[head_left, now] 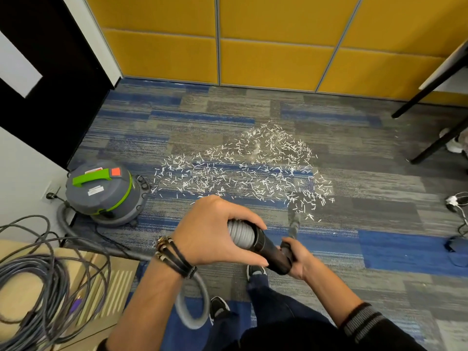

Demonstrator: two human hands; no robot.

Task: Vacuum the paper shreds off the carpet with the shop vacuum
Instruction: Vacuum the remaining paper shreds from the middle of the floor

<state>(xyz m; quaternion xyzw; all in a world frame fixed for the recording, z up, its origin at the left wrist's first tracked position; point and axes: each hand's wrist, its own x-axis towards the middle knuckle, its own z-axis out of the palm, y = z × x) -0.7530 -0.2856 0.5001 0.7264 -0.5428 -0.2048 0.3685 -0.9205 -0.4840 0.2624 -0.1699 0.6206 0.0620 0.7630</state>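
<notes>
— Why both hands?

— Control, I'd say. The left hand has its fingers and thumb curled round the grey hose, right where it joins the black handle. The right hand is wrapped round the handle's bend, so it can likely steer the wand while the left takes the hose's drag.

— And the shreds?

— They are scattered in a wide patch on the carpet, beyond the hands. The wand points at the patch's near right edge, a sensible place to start.

— The vacuum?

— It sits at the left by the wall, just beside the patch's left end, and the hose loops slack near the feet.

— What can't you see?

— The wand tip is blurred, so I can't tell whether it touches the carpet. The right fingers are mostly hidden under the handle. The left forearm hides part of the hose. Nothing shows whether the motor is running. The cables at near left and the desk at far right are cut off.
</notes>
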